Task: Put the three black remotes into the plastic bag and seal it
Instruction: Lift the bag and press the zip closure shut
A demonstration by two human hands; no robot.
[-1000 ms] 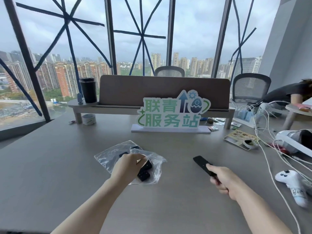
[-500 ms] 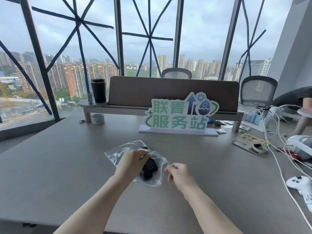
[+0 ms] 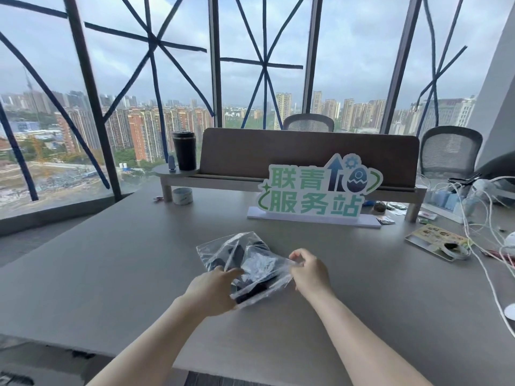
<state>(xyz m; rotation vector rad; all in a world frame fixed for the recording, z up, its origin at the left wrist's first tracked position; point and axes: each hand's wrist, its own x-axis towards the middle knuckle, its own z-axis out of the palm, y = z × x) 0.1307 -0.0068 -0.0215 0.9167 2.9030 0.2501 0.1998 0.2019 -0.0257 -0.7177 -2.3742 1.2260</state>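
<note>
A clear plastic bag (image 3: 245, 260) lies on the grey table (image 3: 111, 260) in front of me, with black remotes (image 3: 252, 288) showing through it; how many are inside I cannot tell. My left hand (image 3: 213, 291) grips the bag's near left corner. My right hand (image 3: 309, 271) pinches the bag's right edge between thumb and fingers. No remote lies loose on the table.
A green and white sign (image 3: 315, 193) stands behind the bag, in front of a brown desk shelf (image 3: 306, 154) carrying a black tumbler (image 3: 184, 150). A tape roll (image 3: 182, 195) sits at the left. White cables (image 3: 485, 238), cards and gadgets crowd the right side.
A second ago my right hand held a black remote out to the right; that remote is gone from view and the hand has come in to pinch the bag's right edge.
</note>
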